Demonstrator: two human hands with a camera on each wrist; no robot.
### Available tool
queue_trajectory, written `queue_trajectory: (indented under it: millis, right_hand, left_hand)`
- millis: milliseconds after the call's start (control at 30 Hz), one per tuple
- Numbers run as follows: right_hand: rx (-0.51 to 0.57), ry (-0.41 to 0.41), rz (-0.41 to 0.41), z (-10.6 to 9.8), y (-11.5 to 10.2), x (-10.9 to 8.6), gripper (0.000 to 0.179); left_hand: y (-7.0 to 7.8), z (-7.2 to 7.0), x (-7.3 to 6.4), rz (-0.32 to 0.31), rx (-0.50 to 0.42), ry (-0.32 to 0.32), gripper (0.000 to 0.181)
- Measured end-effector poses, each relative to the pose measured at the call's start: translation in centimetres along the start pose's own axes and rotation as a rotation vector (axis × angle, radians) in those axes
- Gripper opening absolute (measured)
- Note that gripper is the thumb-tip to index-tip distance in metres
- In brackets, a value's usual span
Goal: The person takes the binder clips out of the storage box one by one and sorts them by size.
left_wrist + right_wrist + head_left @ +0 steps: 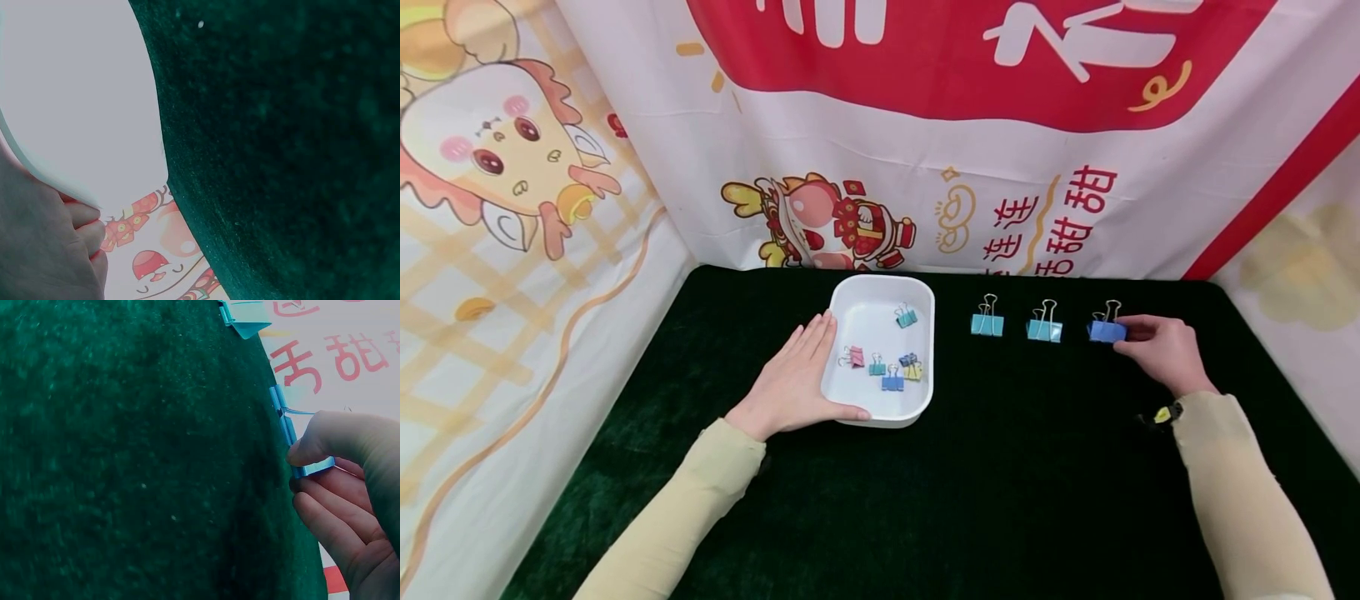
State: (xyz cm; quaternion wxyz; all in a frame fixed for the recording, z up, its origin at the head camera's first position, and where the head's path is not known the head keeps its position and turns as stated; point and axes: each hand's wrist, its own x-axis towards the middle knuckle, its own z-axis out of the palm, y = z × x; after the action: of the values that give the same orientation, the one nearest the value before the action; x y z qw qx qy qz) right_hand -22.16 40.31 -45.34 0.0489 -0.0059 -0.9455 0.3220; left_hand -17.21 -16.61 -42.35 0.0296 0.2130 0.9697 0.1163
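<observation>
A large blue binder clip (1107, 332) stands at the right end of a row, its wire handles up. My right hand (1165, 352) pinches its right end between thumb and fingers, as the right wrist view also shows. Left of it stand two light-blue binder clips (987, 325), spaced apart. My left hand (793, 379) rests against the left side of a white plastic tray (867, 308), fingers straight along the rim and thumb across the near corner. Inside lie several small binder clips: teal (907, 317), pink (856, 357), blue (892, 382), dark blue and yellow (913, 372).
Dark green velvet cloth (1000, 483) covers the table. A printed white and red curtain (970, 142) hangs along the back edge, with more patterned cloth (512, 333) at the left side. A dark band with a yellow piece (1167, 413) sits at the right wrist.
</observation>
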Motion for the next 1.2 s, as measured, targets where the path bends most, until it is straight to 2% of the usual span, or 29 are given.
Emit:
queue_trajectory:
  millis: [267, 500, 633, 767, 933, 1200]
  right_hand:
    - [-0.012, 0.022, -0.026, 0.4, 0.0, 0.3, 0.038]
    - [-0.017, -0.003, -0.022, 0.6, -0.3, 0.3, 0.041]
    - [-0.002, -0.022, -0.004, 0.5, -0.5, 0.2, 0.050]
    - [0.013, -0.031, 0.023, 0.1, -0.9, 0.1, 0.067]
    - [0.040, 0.010, 0.043, -0.6, -2.1, 0.0, 0.086]
    - [0.079, 0.070, 0.021, -1.9, -5.2, -0.2, 0.090]
  left_hand:
    - [0.0, 0.1, 0.0, -0.001, 0.011, -0.001, 0.142]
    - [0.1, 0.0, 0.0, -0.007, 0.016, 0.000, 0.142]
    - [0.1, 0.0, 0.0, -0.008, 0.020, -0.004, 0.142]
    - [0.1, 0.0, 0.0, -0.004, 0.018, -0.005, 0.142]
    - [0.1, 0.1, 0.0, 0.000, 0.005, -0.003, 0.141]
    - [0.0, 0.2, 0.0, -0.011, 0.003, 0.001, 0.141]
